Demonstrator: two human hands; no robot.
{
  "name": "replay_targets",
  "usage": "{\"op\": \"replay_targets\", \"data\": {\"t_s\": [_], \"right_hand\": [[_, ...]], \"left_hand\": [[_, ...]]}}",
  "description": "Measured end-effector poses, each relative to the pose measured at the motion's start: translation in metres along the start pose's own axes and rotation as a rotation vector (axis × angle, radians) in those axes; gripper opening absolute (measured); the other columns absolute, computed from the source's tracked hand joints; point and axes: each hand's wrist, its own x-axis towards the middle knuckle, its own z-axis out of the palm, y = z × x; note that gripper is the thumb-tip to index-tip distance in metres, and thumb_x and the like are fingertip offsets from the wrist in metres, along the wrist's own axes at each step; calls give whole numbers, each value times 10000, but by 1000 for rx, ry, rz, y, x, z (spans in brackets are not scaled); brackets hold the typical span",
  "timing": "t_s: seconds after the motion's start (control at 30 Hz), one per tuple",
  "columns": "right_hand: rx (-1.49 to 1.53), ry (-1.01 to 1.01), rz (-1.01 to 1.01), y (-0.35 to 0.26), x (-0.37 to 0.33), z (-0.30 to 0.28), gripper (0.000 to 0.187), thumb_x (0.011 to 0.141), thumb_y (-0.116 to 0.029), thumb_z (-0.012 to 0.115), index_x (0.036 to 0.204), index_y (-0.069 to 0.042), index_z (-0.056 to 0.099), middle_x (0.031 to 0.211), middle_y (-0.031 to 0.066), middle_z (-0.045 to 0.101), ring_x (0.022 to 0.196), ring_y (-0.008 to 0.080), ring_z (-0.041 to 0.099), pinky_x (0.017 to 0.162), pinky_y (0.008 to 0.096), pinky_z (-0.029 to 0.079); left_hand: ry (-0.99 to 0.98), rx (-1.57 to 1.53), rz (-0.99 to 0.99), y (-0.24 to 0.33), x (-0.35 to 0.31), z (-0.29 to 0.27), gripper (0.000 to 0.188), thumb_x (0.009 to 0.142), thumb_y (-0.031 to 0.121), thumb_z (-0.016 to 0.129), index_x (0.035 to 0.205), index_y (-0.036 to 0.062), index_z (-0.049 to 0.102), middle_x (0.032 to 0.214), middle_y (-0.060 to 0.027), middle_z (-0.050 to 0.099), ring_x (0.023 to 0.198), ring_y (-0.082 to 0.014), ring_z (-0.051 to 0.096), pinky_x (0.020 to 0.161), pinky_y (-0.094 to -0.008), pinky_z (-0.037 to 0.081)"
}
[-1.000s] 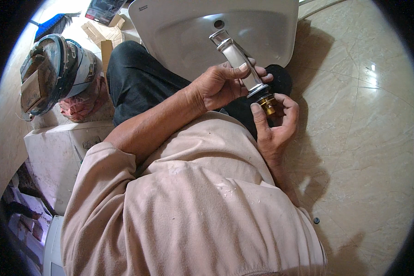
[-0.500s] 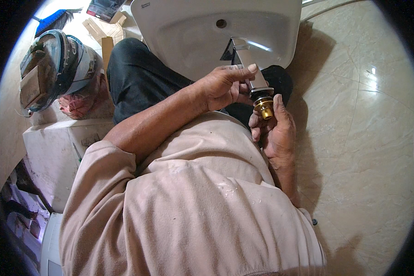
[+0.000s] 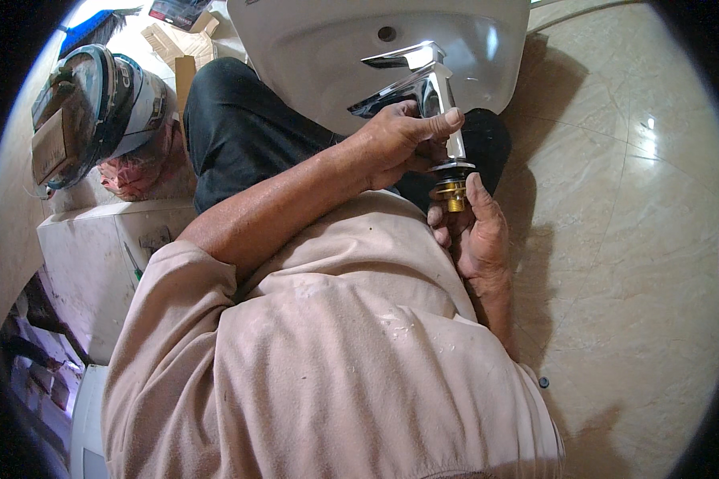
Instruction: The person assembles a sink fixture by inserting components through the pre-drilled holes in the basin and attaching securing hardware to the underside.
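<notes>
A chrome basin faucet [image 3: 434, 89] is upright over my lap, its spout and lever pointing left. My left hand [image 3: 403, 140] is closed around its body, thumb pressed across the front. Below the base sit a dark washer [image 3: 453, 167] and a brass threaded nut [image 3: 455, 194]. The fingers and thumb of my right hand [image 3: 481, 231] close on this brass nut from the right and below. Part of the right fingers is hidden behind the fitting.
A white washbasin [image 3: 327, 48] with a round hole lies ahead, against my knees. To the left, a dirty bucket [image 3: 140, 112] lies tipped near a pink bag [image 3: 136, 172] and a white block [image 3: 88, 255]. Glossy tiles [image 3: 639, 263] cover the floor at right.
The faucet has turned in my left hand, so its spout and lever now point left and its side shows. My right hand stays at the brass nut, shifted slightly.
</notes>
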Motion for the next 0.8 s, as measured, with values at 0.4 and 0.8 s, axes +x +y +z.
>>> {"op": "replay_targets", "data": {"t_s": [0.4,0.8], "right_hand": [[148,-46,7,6,3,-5,526,1059,-525,515,1116,-25,667,801,89,691,586,167,595,532,281,470],[158,-160,-53,25,17,-34,410,1013,-456,608,1171,-83,669,918,84,746,663,163,667,554,283,484]], "left_hand": [[-130,-37,42,-2,-3,-1,626,908,539,774,1190,4,616,1055,-184,647,976,-282,705,975,-500,595],[-317,158,180,15,-14,9,581,979,329,756,1449,44,567,1200,-90,710,1069,-222,712,933,-422,596]]}}
